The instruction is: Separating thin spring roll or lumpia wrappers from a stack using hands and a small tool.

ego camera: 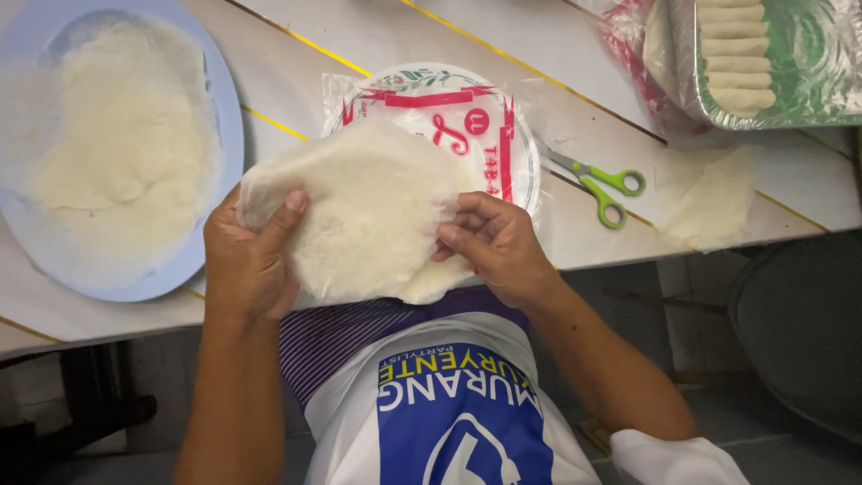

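left hand (pixel 251 260): pinching wrapper (pixel 368 216) edge
right hand (pixel 494 247): pinching wrapper's other side
scissors (pixel 602 184): near, on table (pixel 575 54)

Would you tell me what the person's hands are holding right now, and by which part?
Both hold one thin round white wrapper: the left hand pinches its left edge, and the right hand grips its right edge.
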